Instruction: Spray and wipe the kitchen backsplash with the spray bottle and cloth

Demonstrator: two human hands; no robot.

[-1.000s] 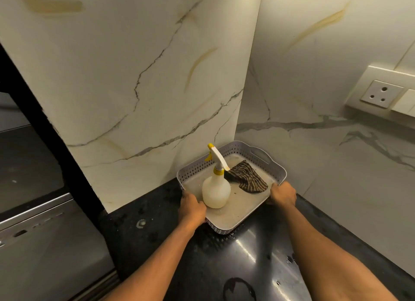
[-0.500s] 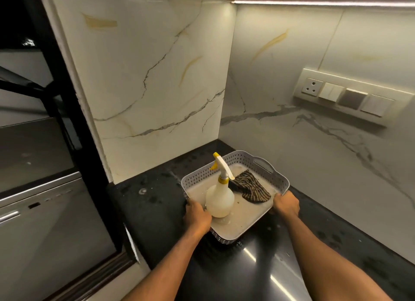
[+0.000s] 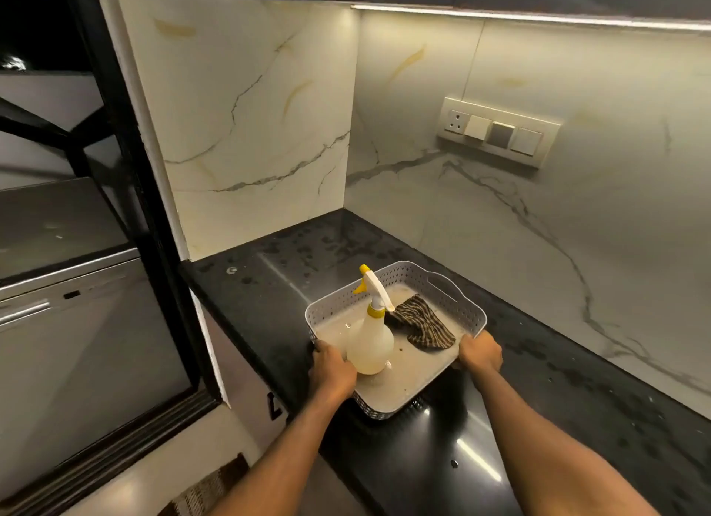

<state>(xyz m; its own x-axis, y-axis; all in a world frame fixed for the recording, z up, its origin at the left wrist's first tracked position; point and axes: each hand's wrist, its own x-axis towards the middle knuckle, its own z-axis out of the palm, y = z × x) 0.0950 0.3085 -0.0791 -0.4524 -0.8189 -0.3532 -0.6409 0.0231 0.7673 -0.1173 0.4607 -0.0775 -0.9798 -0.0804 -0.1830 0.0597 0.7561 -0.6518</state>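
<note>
Tray farther from backsplash corner on black countertop

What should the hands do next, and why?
Probably let go of the grey perforated plastic tray and take the pale spray bottle with the yellow collar. The left hand and right hand both grip the tray's near rim, so neither tool is held yet. The bottle stands right beside the left hand, with the brown striped cloth just beyond it.
</note>
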